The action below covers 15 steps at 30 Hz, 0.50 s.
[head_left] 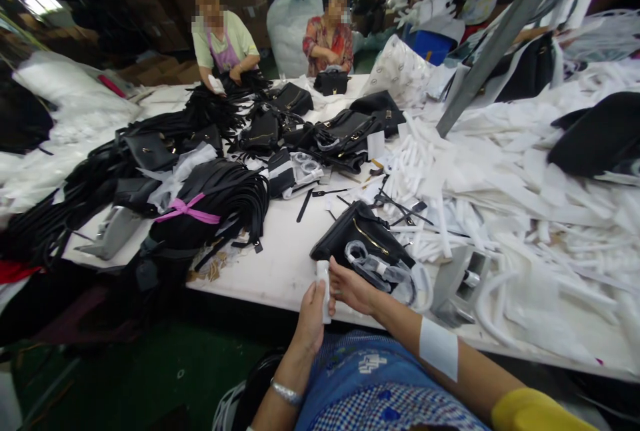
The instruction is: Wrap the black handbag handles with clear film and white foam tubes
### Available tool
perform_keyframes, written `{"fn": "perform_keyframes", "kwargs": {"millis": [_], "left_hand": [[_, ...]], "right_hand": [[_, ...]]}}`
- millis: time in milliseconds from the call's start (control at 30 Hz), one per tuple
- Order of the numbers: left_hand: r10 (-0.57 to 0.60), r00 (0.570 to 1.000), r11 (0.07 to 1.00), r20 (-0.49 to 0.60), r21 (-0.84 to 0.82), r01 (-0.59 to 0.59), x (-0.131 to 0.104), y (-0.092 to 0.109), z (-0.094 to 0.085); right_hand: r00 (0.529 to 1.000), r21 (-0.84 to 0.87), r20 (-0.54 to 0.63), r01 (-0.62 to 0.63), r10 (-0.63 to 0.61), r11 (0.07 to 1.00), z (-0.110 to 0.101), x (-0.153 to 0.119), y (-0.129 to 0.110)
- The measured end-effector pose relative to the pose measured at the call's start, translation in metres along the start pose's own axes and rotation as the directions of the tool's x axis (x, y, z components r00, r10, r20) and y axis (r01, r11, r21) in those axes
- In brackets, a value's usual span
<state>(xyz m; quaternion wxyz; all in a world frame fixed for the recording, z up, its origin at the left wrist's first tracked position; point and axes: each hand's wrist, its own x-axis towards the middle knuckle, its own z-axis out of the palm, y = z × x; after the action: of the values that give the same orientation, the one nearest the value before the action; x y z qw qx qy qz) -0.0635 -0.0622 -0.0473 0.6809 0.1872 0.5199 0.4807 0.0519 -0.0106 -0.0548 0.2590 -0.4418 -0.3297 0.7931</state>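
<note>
Just in front of the table's edge, my left hand (313, 314) is closed round a small, narrow white bundle (325, 278) standing roughly upright. Whether it is foam, paper or wrapped plastic I cannot make out. My right hand (353, 288) is closed against the bundle's right side, its fingers bent around it. Beyond my hands lies a black handbag (365, 234) with a gold zip. A strap or cord in clear plastic wrap (383, 270) rests on the bag's near side.
A tape dispenser (460, 284) stands right of the handbag, among heaped white foam strips (540, 258). Black straps tied with a pink ribbon (190, 208) lie left. More black bags (345, 131) cover the table's middle. Two people (227, 44) work across the table. A grey post (493, 44) slants at right.
</note>
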Motion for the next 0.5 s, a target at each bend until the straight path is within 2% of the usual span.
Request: {"fn": "perform_keyframes", "kwargs": {"millis": [133, 167, 367, 433, 500], "left_hand": [[0.073, 0.996, 0.993, -0.053, 0.095, -0.067, 0.000, -0.003, -0.002], [0.077, 0.996, 0.993, -0.054, 0.099, -0.071, 0.000, -0.004, -0.001], [0.083, 0.995, 0.990, -0.046, 0.114, -0.078, 0.000, -0.012, 0.006], [0.080, 0.995, 0.989, -0.054, 0.127, -0.073, 0.000, -0.015, 0.010], [0.098, 0.991, 0.985, -0.091, 0.154, -0.083, -0.001, -0.018, 0.013]], "right_hand": [[0.964, -0.179, -0.240, 0.069, -0.112, 0.982, -0.008, -0.031, 0.023], [0.956, -0.225, -0.263, 0.069, -0.128, 0.972, -0.009, -0.036, 0.029], [0.985, -0.272, -0.140, 0.061, -0.102, 0.960, -0.007, -0.041, 0.047], [0.971, -0.399, -0.153, 0.108, -0.182, 0.911, -0.005, -0.038, 0.048], [0.940, -0.554, -0.191, 0.135, -0.283, 0.821, -0.001, -0.036, 0.048]]}}
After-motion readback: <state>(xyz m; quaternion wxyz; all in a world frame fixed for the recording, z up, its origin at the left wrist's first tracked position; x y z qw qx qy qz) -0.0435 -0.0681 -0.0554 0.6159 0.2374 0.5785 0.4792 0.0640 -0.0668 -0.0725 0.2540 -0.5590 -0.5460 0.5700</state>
